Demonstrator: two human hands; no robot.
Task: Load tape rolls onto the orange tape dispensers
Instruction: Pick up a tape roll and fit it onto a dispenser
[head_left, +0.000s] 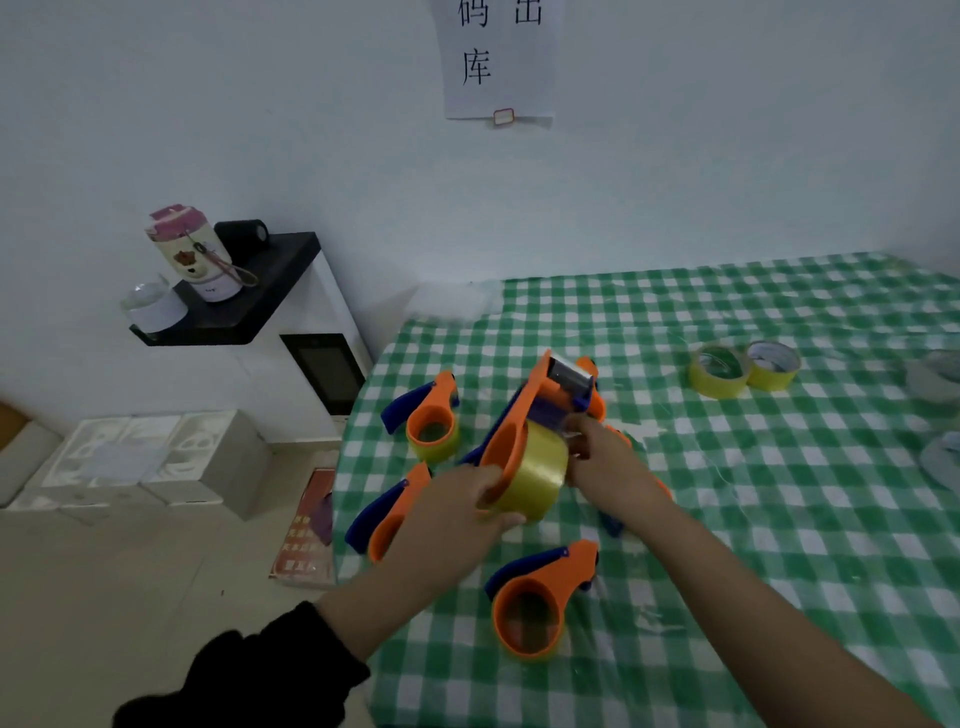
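My left hand (457, 512) grips an orange tape dispenser (540, 400) from below, at the hub that carries a yellow tape roll (535, 475). My right hand (605, 462) pinches the tape end beside the roll, just under the dispenser's blue roller. Another orange dispenser with a yellow roll on it (431, 421) lies to the left. An orange dispenser with a bare hub (535, 603) lies near me, and a further one (389, 514) sits at the table's left edge. Two loose yellow rolls (743, 370) lie at the far right.
The table wears a green and white checked cloth (727, 519); its left edge drops to the floor. A black shelf (244, 296) with a pink-lidded bottle stands at the wall on the left. White boxes (156, 457) sit on the floor. Grey tape rolls (940, 379) lie at the right edge.
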